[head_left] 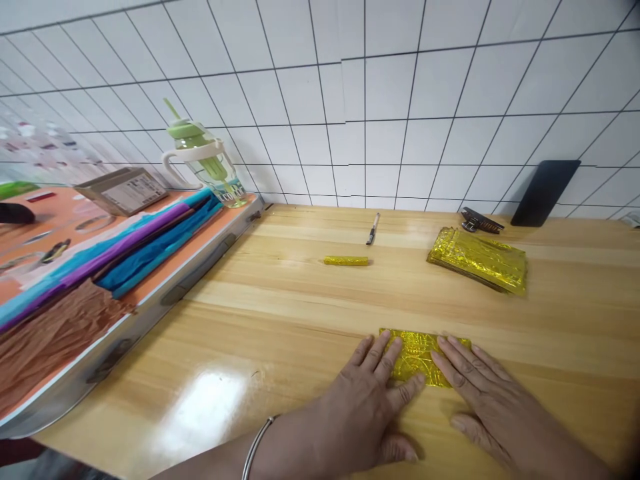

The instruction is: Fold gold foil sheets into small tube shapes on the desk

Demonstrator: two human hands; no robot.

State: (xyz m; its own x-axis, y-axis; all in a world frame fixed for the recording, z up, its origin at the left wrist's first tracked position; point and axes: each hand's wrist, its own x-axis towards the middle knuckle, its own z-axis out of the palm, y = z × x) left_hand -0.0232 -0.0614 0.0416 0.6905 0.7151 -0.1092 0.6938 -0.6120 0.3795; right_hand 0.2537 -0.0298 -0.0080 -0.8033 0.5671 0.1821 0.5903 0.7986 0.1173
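A gold foil sheet [417,353] with an embossed pattern lies flat on the wooden table near the front. My left hand [367,400] rests on its left end, fingers stretched out and apart. Over the right end lies my right hand [487,387], also flat, with its thumb on the wood. Neither hand grips the sheet. Farther back is a thin gold roll [346,261], and to the right sits a stack of gold foil sheets [477,259].
Behind the roll lies a pen [373,229]. A black hair clip [481,220] and a phone [546,193] leaning on the tiled wall are back right. At left, an orange-topped table [187,247] bears coloured crepe paper [150,257], a cardboard box [123,191] and a bottle [203,160].
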